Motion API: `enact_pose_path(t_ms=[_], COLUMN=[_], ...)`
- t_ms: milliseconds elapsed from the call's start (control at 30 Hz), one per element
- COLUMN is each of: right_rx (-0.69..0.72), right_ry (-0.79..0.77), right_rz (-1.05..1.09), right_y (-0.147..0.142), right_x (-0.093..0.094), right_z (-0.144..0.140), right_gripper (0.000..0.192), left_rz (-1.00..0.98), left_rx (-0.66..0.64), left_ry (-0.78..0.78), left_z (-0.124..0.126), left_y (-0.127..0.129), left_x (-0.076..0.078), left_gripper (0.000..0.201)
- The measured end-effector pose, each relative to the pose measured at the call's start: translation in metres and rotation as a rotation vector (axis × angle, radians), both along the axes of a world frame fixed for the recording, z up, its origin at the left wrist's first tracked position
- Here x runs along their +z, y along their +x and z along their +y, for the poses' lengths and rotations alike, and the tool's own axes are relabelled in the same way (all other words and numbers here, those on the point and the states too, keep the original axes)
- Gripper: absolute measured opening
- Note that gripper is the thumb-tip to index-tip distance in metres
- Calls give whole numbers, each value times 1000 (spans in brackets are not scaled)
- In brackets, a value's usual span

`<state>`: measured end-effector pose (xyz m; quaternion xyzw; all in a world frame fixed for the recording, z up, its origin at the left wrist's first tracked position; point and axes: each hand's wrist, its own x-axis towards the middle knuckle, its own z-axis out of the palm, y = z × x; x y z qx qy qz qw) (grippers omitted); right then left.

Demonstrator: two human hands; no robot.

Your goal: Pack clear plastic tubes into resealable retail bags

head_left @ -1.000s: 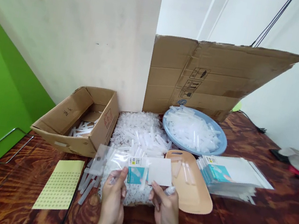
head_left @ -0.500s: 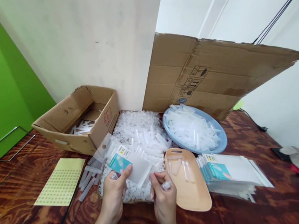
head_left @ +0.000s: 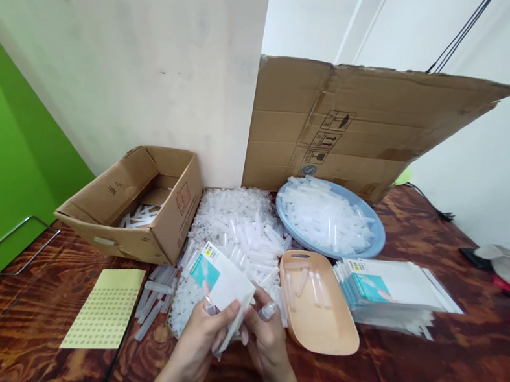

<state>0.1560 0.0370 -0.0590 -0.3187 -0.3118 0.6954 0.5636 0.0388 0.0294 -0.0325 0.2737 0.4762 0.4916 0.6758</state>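
My left hand [head_left: 199, 332] pinches a clear packaging bag with a white card [head_left: 228, 291] in it, printed teal and yellow at its upper left. The bag tilts up to the left, above the pile of clear plastic tubes [head_left: 236, 211]. My right hand [head_left: 267, 333] closes on the bag's lower right end, where the edge is bent down between the two hands. Something clear, perhaps a cover, shows at a finger of each hand; I cannot make out what it is.
A cardboard box [head_left: 174, 229] and a yellow sticker sheet [head_left: 103, 309] are at left. To the right lie a peach tray [head_left: 334, 330] with several tubes, a blue basin [head_left: 376, 245] heaped with tubes, and a stack of packaged cards [head_left: 395, 291]. Cardboard [head_left: 287, 118] leans behind.
My right hand has moved left, close to my left hand. The bag has turned and come nearer, its lower right end now folded down between my fingers.
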Motion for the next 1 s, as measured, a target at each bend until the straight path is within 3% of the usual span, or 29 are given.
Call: enact_pose_path(t_ms=[100, 200, 333, 400, 500, 633, 733, 867, 1000], right_rx=[-35, -74, 79, 69, -104, -154, -217, -377, -261], right_ry=[41, 91, 169, 212, 316, 377, 340, 237, 285], right_rz=[-53, -103, -375, -557, -700, -608, -580, -549, -503], right_y=[-3, 2, 21, 27, 28, 22, 17, 8, 1], right_x=[-1, 3, 11, 14, 20, 22, 14, 1, 2], right_z=[1, -1, -7, -9, -12, -17, -21, -21, -23], right_gripper=[50, 51, 39, 32, 19, 20, 21, 9, 10], left_rz=[-127, -256, -252, -187, -86, 23, 45, 129, 202], left_rx=[14, 198, 330, 325, 311, 334, 342, 201, 125], left_ry=[-24, -67, -104, -90, -63, -49, -22, 35, 55], left_z=[0, 5, 12, 12, 10, 6, 3, -1, -1], left_y=[-1, -6, -15, -17, -16, -13, -13, -12, -14], left_x=[3, 4, -2, -6, -12, -14, -14, -15, -18], left_gripper=[43, 44, 51, 51, 51, 51, 51, 52, 56])
